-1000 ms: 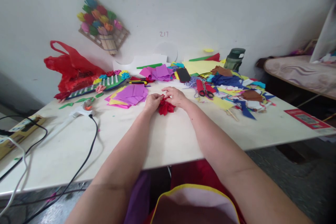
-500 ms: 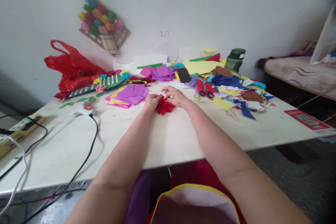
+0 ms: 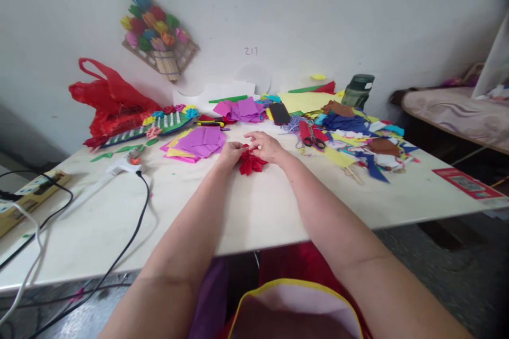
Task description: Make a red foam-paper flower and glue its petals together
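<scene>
A red paper flower (image 3: 251, 163) with pointed petals is between my hands, low over the middle of the white table (image 3: 262, 212). My left hand (image 3: 231, 154) is closed on its left edge, thumb and fingers pinched together. From the right, my right hand (image 3: 265, 146) curls over the flower, its fingers bent and touching the petals; its fingertips are partly hidden. Stacked purple, yellow and pink paper sheets (image 3: 201, 143) lie just left of my hands. Scissors (image 3: 313, 141) rest on red paper to the right.
A glue gun (image 3: 126, 165) with a black cord (image 3: 139, 222) lies at the left, near a power strip (image 3: 34, 196). A red plastic bag (image 3: 113, 100) stands behind. Heaped paper scraps (image 3: 358, 137), a phone (image 3: 279, 114) and a green bottle (image 3: 357, 90) occupy the back right.
The view has shifted very slightly. Both hands stay at the flower, which appears turned a little, with its petals spread more to the right.
</scene>
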{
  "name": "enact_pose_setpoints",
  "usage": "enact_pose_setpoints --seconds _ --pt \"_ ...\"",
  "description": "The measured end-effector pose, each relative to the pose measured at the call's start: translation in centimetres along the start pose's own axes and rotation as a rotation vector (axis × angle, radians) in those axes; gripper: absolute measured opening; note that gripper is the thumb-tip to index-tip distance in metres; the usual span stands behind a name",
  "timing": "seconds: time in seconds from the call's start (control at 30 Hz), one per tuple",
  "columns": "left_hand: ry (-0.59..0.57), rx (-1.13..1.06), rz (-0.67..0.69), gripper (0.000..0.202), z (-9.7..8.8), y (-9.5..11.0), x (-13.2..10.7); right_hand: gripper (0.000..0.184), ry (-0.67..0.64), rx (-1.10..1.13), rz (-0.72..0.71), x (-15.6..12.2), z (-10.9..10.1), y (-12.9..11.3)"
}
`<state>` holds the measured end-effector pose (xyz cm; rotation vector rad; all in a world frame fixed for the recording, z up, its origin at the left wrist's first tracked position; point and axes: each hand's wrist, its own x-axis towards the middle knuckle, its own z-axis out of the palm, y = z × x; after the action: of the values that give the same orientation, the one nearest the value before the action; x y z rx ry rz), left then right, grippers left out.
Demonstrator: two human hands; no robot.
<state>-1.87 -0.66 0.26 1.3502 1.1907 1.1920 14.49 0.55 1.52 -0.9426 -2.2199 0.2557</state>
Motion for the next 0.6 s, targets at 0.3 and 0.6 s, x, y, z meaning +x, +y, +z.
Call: enact_pose_setpoints --seconds 0.3,0.6 --pt "0.110 0.156 0.053 0.018 0.52 0.07 0.24 0.022 -0.019 -0.067 -0.009 0.18 0.04 -0.52" --pt "0.097 0.010 0.000 0.021 0.39 0.38 -0.33 0.023 0.022 -0.009 -0.028 0.23 0.19 -0.86"
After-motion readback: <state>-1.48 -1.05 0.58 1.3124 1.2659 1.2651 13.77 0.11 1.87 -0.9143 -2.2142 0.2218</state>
